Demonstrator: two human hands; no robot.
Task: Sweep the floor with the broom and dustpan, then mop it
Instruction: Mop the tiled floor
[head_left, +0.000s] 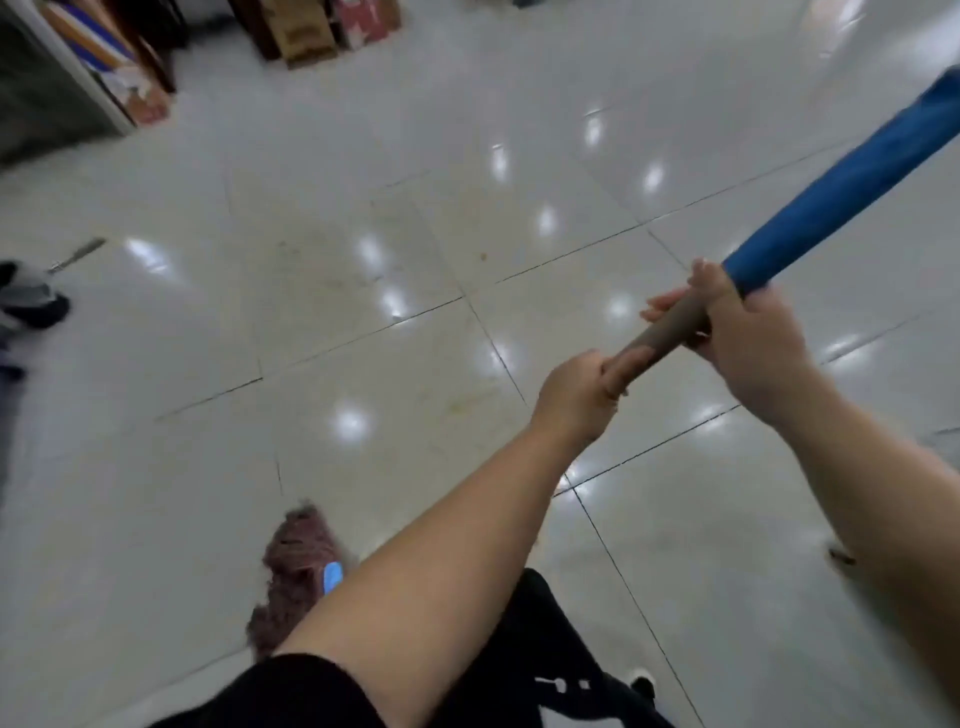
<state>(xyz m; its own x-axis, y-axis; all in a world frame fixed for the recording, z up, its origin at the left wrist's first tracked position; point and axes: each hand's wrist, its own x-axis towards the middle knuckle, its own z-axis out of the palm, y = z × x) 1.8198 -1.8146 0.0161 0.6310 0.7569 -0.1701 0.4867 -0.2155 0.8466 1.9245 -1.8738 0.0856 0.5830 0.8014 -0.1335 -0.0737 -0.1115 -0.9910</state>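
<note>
Both hands, left (576, 397) and right (743, 332), fingers wrapped round mop handle (665, 332); mop head (293, 569) near feet, likely trip; wet floor (363, 291) slip risk.

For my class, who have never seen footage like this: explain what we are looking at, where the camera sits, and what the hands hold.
No machine here: a person wears one camera on the head, looking down at their own arms. The left hand and right hand both grip a mop handle, brown where held, blue higher up. The reddish mop head rests on the shiny tiled floor, partly hidden behind the left forearm. Faint yellowish marks show on the tiles. Cardboard boxes stand at the far edge, and another person's shoe shows at the left.
</note>
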